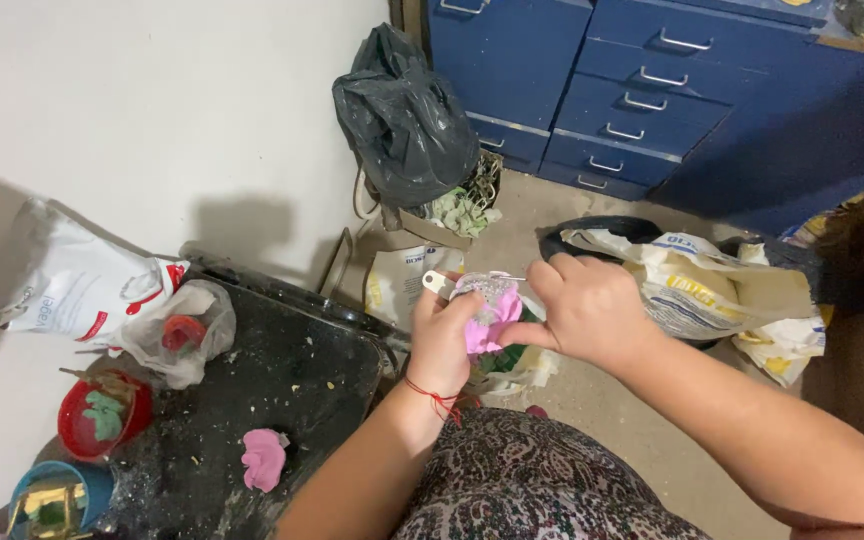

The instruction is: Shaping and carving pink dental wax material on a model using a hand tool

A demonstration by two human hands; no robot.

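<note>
Gritty black tabletop (282,370), soft pink lump (492,318)

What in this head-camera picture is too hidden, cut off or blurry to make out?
- Pink lump, head view: mostly covered by the left hand and right hand, so its shape is unclear.
- White tool in the left hand: only its tip shows; its kind is unclear.
- Black bag: opaque, contents hidden.
- Blue cup: cut by the bottom edge.
- Red bowl: the green bits inside are too small to identify.
</note>
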